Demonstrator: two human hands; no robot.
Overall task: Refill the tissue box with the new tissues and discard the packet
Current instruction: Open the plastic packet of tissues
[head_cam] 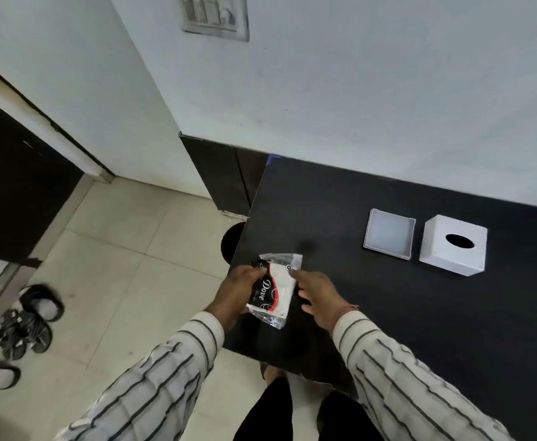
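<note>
A clear plastic tissue packet (275,289) with a black and red "Dove" print and white tissues inside hangs over the near left corner of the dark table (372,313). My left hand (237,292) grips its left side. My right hand (319,297) pinches the packet's upper right edge with thumb and forefinger, the other fingers spread. Further right on the table stands the white tissue box cover (453,245) with its oval slot facing up. Its shallow white base tray (389,233) lies open beside it on the left.
A dark round bin (232,241) stands on the tiled floor just left of the table edge, partly hidden. Sandals and shoes (30,319) lie on the floor at the far left. A white wall with a switch plate (214,15) backs the table.
</note>
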